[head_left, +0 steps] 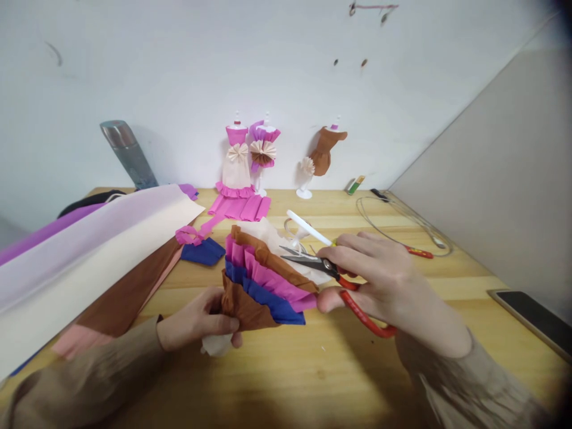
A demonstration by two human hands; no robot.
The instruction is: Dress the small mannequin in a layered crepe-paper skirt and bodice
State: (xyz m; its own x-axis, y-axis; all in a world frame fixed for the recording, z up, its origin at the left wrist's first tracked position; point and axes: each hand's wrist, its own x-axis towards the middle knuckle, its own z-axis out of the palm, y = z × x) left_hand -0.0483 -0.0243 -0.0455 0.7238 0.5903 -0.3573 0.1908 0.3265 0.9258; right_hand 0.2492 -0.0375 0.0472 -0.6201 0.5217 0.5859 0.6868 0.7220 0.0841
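My left hand is closed round the gathered end of a layered, ruffled crepe paper piece in brown, pink and blue. A bit of whitish paper pokes out beneath my left fingers. In my right hand is a pair of red-handled scissors, blades slightly apart and pointing left above the far brown layer. Cream paper lies behind the ruffles. A white stick-like thing shows beyond the scissors; whether my right fingers touch it, I cannot tell.
Long paper sheets cover the table's left side, near a tilted flask. Small dress forms in paper dresses stand along the wall, one in brown. A cable and phone lie right. Pink folded paper sits behind.
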